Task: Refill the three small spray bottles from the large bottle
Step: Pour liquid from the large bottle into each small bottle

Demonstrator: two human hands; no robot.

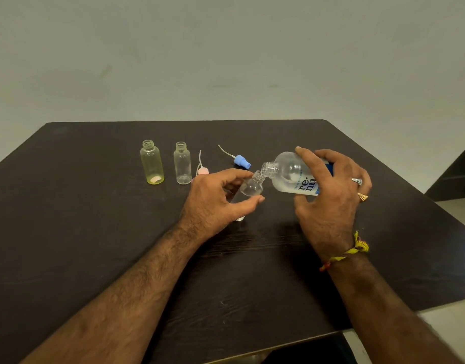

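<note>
Liquid sits low in the large bottle (294, 174), which the right hand (328, 195) grips tilted, its open mouth touching the neck of a small clear bottle (251, 186) held tilted by the left hand (215, 203). Two more open small bottles (152, 162) stand on the bench (68, 232), near a blue sprayer cap (242, 162).

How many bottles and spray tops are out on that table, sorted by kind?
Small bottles, open-necked: 3 (yellowish bottle, clear standing bottle, clear held bottle)
Large bottle: 1
Spray tops: 2 (blue spray top, pink spray top)
Total: 6
</note>
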